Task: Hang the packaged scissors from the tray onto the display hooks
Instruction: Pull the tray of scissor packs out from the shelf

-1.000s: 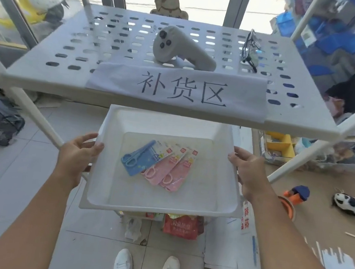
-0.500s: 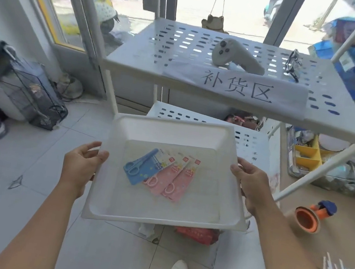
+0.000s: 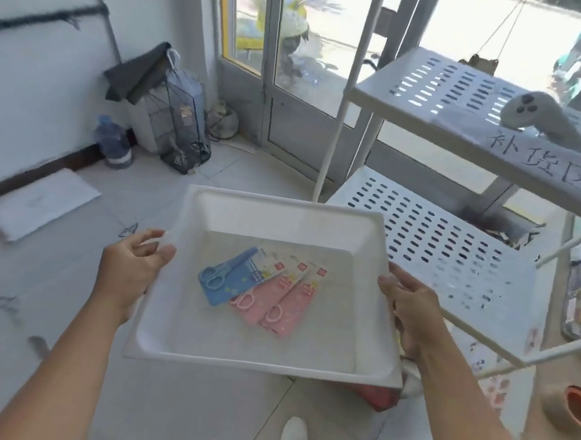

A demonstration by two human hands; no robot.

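Scissors packs: three flat carded packs lie in the middle of the tray [image 3: 280, 226], one blue pack [image 3: 232, 274] to the left and two pink packs [image 3: 272, 290] to its right, fanned and overlapping at their edges.
Weight: they look light, thin card with a small pair of plastic-handled scissors on each (a guess from their flatness).
Stiffness: the card probably bends a little but keeps its shape; the scissors make the near end of each pack thicker.
Slip: the packs lie loose on a smooth tray floor, so tilting the tray would likely send them sliding.
Where to take hold: pinch a pack at its far end, where a hanging hole would likely sit; no hole is clear enough to confirm.
Order: the overlap makes it hard to tell which pack is on top, so lift from an outer edge.
Left hand [image 3: 131, 267]: closed on the tray's left rim, thumb over the top edge, fingers curled under and mostly hidden.
Right hand [image 3: 410, 305]: closed on the right rim, thumb on top, forearm reaching in from the near right.
Tray pose: held roughly level in the air over the floor, left of the white shelf [image 3: 446, 250].
Hooks: dark bars [image 3: 40, 18] on the far-left wall may be the display hooks, too blurred to be sure.
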